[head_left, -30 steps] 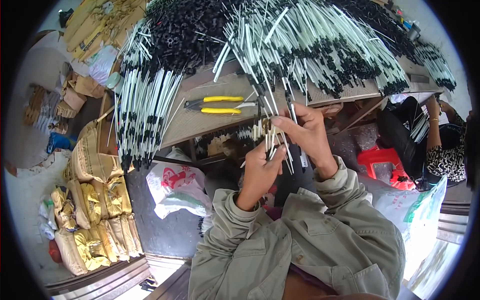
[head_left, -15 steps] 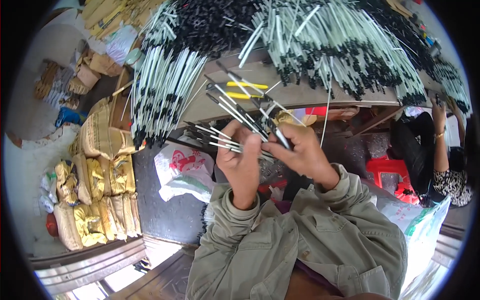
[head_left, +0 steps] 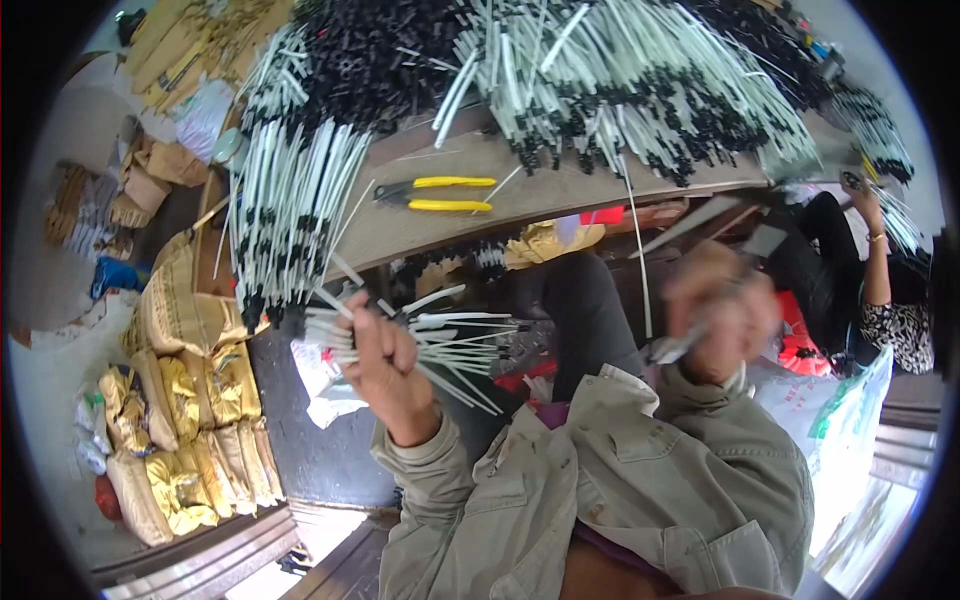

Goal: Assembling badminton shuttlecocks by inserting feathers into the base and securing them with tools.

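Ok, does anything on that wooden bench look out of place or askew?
One thin white rod hangs down over the wooden bench's front edge, apart from the piled white black-tipped rods. The yellow-handled pliers lie flat; nothing else stands out.

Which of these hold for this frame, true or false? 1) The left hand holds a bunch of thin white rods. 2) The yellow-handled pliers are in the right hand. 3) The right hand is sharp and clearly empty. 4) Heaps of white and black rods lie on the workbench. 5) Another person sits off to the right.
1) True: the left hand is closed on a fanned bunch of white rods.
2) False: the yellow-handled pliers lie on the workbench, apart from both hands.
3) False: the right hand is motion-blurred; its grip cannot be judged.
4) True: the heaps of rods cover the bench top.
5) True: another person is at the right edge.
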The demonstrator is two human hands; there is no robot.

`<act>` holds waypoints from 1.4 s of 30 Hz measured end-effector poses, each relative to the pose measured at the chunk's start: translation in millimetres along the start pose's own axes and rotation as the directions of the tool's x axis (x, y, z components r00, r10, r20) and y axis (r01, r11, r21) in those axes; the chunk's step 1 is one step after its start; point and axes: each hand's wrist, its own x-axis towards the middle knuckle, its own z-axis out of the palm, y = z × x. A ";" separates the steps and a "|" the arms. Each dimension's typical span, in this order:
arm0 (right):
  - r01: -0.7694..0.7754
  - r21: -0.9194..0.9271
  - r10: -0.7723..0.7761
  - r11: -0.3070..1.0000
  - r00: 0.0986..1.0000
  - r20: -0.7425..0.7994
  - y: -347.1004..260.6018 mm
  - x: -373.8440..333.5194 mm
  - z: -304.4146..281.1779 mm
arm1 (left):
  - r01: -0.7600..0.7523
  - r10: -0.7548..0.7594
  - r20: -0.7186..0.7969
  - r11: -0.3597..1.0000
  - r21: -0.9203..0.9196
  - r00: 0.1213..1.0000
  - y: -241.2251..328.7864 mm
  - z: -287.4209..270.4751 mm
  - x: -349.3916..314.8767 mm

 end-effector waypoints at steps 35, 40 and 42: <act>-0.018 -0.792 0.256 0.610 0.951 0.175 202.0 231.0 68.8 | 0.414 -0.263 0.414 0.847 -0.333 0.871 -12.3 13.8 -11.5; -0.165 -0.938 0.415 0.306 0.910 -0.025 230.2 246.8 84.7 | 0.423 -0.168 0.516 0.798 -0.428 0.840 -15.0 7.7 -12.4; -0.281 -0.906 0.437 0.316 0.891 -0.125 229.3 250.7 82.1 | 0.449 -0.233 0.510 0.821 -0.354 0.828 -17.7 3.3 -11.4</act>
